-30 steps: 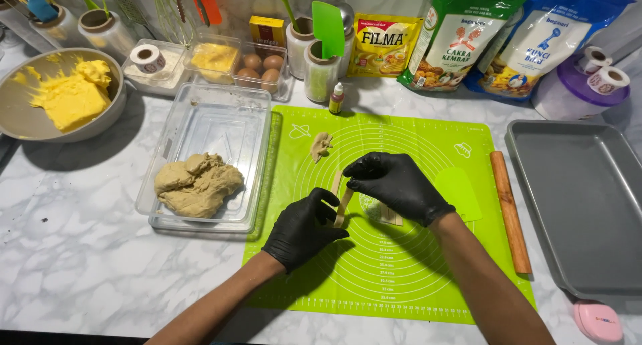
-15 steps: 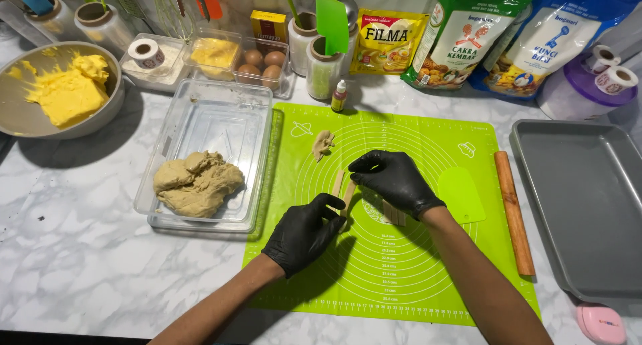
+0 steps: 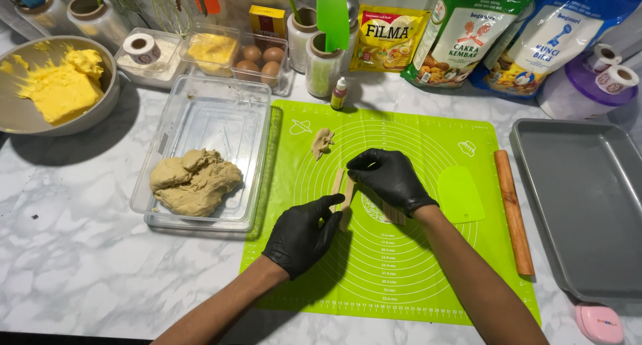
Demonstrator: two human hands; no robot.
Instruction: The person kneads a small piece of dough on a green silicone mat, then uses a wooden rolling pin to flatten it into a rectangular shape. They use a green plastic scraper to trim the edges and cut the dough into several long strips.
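Observation:
Both my hands wear black gloves over a lime-green silicone mat [image 3: 428, 271]. My left hand [image 3: 301, 234] pinches the lower end of a thin tan dough strip [image 3: 346, 196], and my right hand [image 3: 391, 178] grips its upper end. A second strip [image 3: 336, 181] lies just to its left. More cut strips [image 3: 394, 216] show under my right wrist. A small scrap of dough [image 3: 323, 142] rests higher on the mat.
A clear plastic tub [image 3: 221, 117] left of the mat holds a dough lump [image 3: 194, 181]. A green scraper [image 3: 460, 194] and wooden rolling pin [image 3: 513, 211] lie right. Beyond them is a grey baking tray [image 3: 588, 204]. A bowl of yellow butter [image 3: 53, 87], eggs [image 3: 261, 56] and flour bags [image 3: 468, 30] line the back.
My hands stay on the dough strips near the mat's centre; the fingers have shifted slightly and the strip now stands a little more upright between them.

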